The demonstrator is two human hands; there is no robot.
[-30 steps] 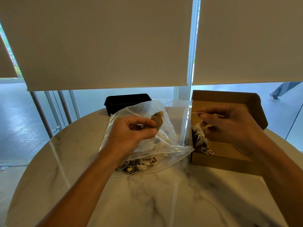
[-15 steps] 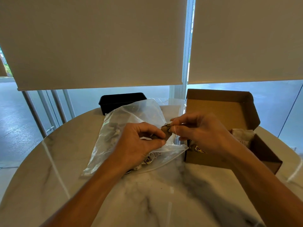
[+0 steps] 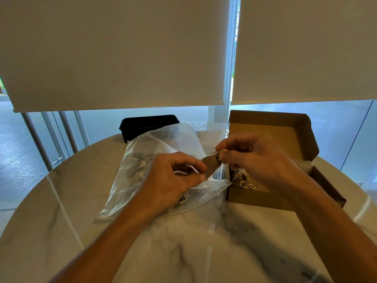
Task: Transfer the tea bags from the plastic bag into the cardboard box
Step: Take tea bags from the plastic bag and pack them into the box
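A clear plastic bag (image 3: 163, 144) with several tea bags inside lies on the marble table, its mouth toward the box. My left hand (image 3: 173, 180) pinches a brown tea bag (image 3: 212, 165) just above the bag's mouth. My right hand (image 3: 255, 160) pinches the same tea bag at its upper end, by its string. The open cardboard box (image 3: 285, 139) stands to the right, with several tea bags (image 3: 242, 180) and their tags in its near left corner, partly hidden by my right hand.
A black plastic tray (image 3: 149, 125) sits at the table's far edge behind the bag. The round marble table (image 3: 193, 242) ends close behind the box and tray. Roller blinds and glass panels lie beyond.
My right hand came back from the box to the bag's mouth and took hold of the tea bag that my left hand holds. The view shifted slightly.
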